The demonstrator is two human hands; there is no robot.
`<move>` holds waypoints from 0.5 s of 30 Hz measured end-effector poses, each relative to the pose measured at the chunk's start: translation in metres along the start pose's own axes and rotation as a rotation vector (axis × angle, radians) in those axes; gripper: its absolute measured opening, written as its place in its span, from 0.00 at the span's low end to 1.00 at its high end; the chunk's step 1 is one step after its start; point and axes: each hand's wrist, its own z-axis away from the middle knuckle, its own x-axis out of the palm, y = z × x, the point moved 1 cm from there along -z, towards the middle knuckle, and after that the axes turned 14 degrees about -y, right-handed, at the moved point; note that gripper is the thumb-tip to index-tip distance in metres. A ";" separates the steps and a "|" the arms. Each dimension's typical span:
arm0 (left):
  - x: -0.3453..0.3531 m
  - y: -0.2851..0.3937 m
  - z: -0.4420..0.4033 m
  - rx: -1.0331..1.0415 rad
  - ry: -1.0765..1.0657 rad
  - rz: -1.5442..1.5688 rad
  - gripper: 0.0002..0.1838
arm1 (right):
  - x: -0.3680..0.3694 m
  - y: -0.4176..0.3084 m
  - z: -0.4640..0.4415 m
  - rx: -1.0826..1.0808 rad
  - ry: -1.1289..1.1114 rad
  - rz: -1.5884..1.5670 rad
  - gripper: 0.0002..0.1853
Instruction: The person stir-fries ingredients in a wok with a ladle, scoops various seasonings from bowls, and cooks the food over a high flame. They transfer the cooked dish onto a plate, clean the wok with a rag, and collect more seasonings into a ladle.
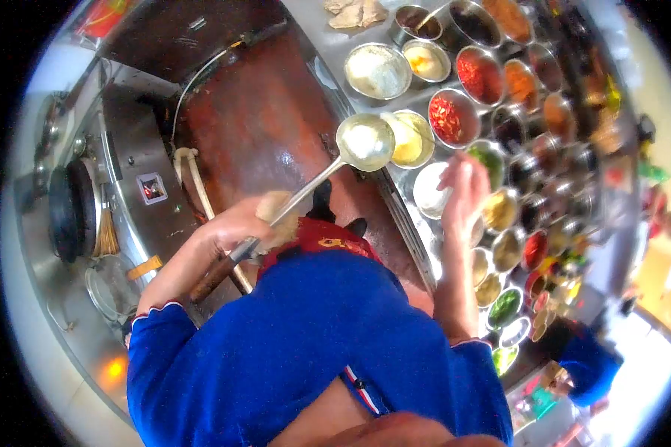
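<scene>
Beside crowded round steel bowls [471, 119], we are holding our right hand [466, 186] open, our left hand [238, 223] gripping a long silver metal ladle [365, 141].

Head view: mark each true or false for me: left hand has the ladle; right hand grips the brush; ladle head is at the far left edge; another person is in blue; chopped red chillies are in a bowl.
1. The left hand holds the ladle. True.
2. The right hand grips the brush. False: it is open by the white bowl; the brush is at view left.
3. The ladle head is at the far left edge. False: it is near view centre.
4. Another person wears blue. True.
5. Chopped chillies are in a bowl. True.
</scene>
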 end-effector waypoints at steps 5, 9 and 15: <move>-0.019 0.009 0.009 0.060 0.026 0.081 0.39 | 0.031 0.013 -0.094 0.041 -0.067 0.063 0.15; -0.033 0.018 0.013 0.022 0.248 -0.006 0.37 | 0.059 0.100 -0.165 0.196 -0.064 -0.007 0.14; -0.079 0.015 0.014 0.019 0.176 -0.040 0.37 | 0.070 0.133 -0.179 0.358 0.037 -0.344 0.09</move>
